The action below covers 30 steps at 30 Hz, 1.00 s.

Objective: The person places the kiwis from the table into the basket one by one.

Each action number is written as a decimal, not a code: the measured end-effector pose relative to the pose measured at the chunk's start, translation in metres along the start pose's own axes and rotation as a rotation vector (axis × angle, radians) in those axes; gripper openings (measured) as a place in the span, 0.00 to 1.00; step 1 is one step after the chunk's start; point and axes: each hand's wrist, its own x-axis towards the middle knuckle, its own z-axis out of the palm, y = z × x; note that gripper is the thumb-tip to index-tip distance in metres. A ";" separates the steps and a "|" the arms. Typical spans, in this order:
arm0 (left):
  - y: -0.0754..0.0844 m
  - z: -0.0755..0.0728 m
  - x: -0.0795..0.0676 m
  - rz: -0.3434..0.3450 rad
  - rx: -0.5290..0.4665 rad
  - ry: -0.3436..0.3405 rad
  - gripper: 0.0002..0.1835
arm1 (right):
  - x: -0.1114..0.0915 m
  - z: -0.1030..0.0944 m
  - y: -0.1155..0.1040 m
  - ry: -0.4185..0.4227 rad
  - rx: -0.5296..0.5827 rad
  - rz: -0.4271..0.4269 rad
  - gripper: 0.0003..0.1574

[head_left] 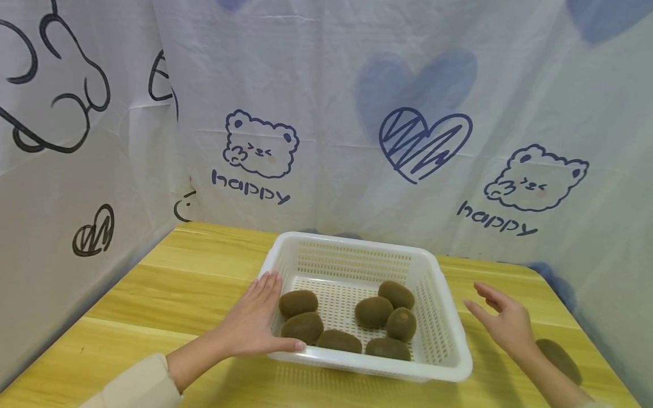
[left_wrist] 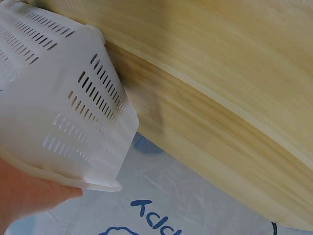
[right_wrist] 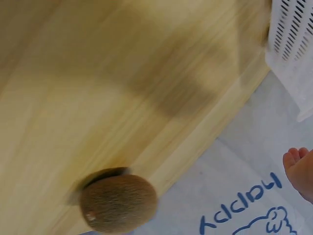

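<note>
Several brown, fuzzy kiwifruit lie in a white slotted plastic basket, some grouped at its right and others along the left and front. My left hand rests on the basket's near left corner, fingers laid over the left rim and thumb along the front rim. In the left wrist view, part of that hand touches the rim from outside. To the right of the basket, my right hand is in the air, fingers loosely bent, holding nothing. One kiwifruit lies on the table beside my right forearm, partly hidden by it.
The basket stands on a yellow wood-grain table. A white cloth printed with hearts, bears and the word "happy" hangs behind the table and along its left side.
</note>
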 end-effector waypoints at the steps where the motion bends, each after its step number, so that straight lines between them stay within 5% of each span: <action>1: 0.000 0.000 0.000 0.000 0.000 0.001 0.66 | -0.001 -0.001 0.002 0.002 -0.002 0.004 0.30; 20: 0.001 -0.001 -0.001 0.005 -0.007 -0.005 0.66 | -0.023 -0.024 0.039 -0.112 -0.161 0.276 0.46; 30: 0.000 0.000 0.000 0.000 0.000 -0.003 0.66 | -0.033 -0.042 0.073 -0.015 -0.212 0.295 0.48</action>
